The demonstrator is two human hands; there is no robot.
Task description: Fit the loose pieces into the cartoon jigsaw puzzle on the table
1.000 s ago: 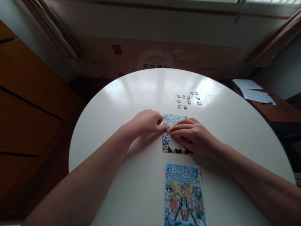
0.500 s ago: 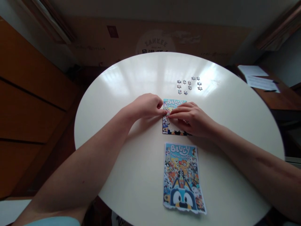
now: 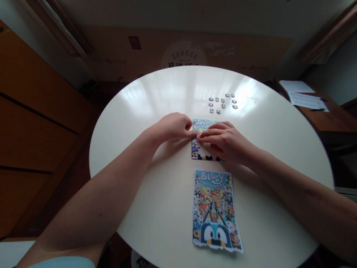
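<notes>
**Fine work at the puzzle's left side**

The left hand, curled with one digit extended, and the right hand, fingers bent, meet on the puzzle lying on the bench; whether either grips a piece, I cannot tell. Best brace the edge lightly and press straight down. The right hand hides part; loose pieces beyond show no readable print.

Jigsaw puzzle: right part hidden under right hand. Left hand, at puzzle's left edge: some fingers tucked out of sight. Loose pieces beyond puzzle: prints too small to tell. Wall banner beyond puzzle: bottom characters hidden by table. Papers, far right of puzzle: writing unreadable.
</notes>
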